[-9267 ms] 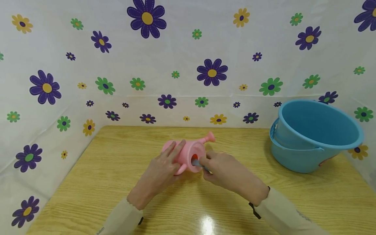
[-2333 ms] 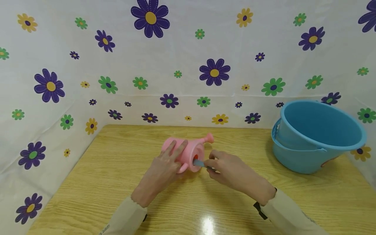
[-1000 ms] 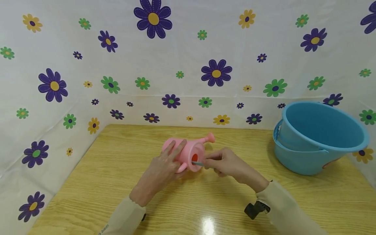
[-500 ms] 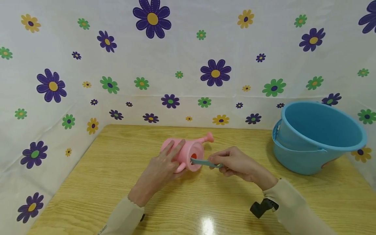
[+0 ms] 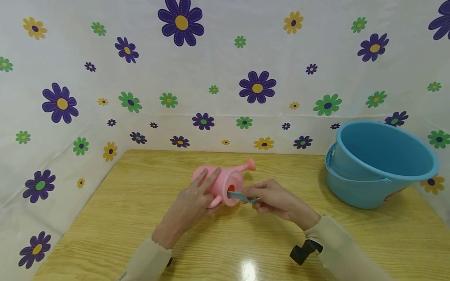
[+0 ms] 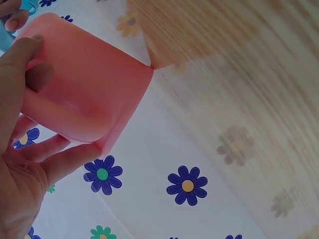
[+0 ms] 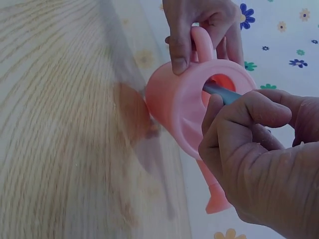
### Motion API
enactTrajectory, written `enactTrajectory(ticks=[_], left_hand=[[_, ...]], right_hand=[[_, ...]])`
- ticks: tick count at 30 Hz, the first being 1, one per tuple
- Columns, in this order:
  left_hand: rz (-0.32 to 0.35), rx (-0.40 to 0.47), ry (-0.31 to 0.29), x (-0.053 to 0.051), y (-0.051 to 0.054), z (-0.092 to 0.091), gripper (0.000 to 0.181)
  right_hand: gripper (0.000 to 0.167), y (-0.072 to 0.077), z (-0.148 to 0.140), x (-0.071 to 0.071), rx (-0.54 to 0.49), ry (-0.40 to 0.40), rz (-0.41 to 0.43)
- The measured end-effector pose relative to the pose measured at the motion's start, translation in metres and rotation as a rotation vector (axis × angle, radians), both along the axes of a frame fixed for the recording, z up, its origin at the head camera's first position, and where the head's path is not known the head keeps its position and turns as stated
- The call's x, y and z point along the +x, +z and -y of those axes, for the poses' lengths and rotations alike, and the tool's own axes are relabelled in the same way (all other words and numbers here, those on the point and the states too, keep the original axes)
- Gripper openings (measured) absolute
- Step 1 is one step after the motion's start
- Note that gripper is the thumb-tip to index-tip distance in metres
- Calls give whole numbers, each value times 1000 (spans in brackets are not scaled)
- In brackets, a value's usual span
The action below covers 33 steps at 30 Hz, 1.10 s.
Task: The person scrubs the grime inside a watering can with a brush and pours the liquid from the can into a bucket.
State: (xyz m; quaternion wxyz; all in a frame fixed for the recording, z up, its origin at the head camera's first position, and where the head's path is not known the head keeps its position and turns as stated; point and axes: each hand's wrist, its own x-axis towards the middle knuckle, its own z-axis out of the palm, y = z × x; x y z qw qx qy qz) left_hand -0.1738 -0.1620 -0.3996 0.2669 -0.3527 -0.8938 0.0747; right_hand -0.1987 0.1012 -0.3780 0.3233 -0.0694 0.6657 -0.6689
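Note:
A pink watering can [image 5: 225,181] lies on its side on the wooden table, its mouth facing right and toward me and its spout pointing back right. My left hand [image 5: 192,201] holds the can, fingers spread over its body, with the thumb by the loop handle in the left wrist view. My right hand [image 5: 274,198] pinches a slim blue-grey handle [image 5: 241,196] with a hole near its outer end. The other end of this tool runs through the can's round mouth, so its head is hidden inside. In the right wrist view the can's inside [image 7: 222,82] looks orange-red.
A large blue bucket [image 5: 362,191] with a lowered carrying handle stands at the right of the wood-grain table [image 5: 126,210]. White sheeting [image 5: 218,70] with printed flowers rises behind and along the sides. A black strap device [image 5: 304,251] hangs at the right wrist.
Through the frames my right hand moves the tool in and out of the can's mouth. Since half a second ago it has moved left, pushing the tool further in. The left hand keeps its hold.

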Motion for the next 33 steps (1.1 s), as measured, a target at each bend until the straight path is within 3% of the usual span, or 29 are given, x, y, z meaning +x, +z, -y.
enactTrajectory(ticks=[9,15,21,27,33], left_hand=[[-9,11,-15,1,1,-2,13],[5,61,3,1,1,-3,33],[30,86,4,1,2,-3,26],[41,105,-7,1,2,-3,42],[63,110,3,1,3,-2,40]], right_hand=[[19,-3,13,1,-29,-34,47],[18,-1,12,3,-25,-43,65],[21,1,2,4,-37,-26,63],[25,4,-12,4,-66,-9,89],[30,8,-21,3,-98,13,123]])
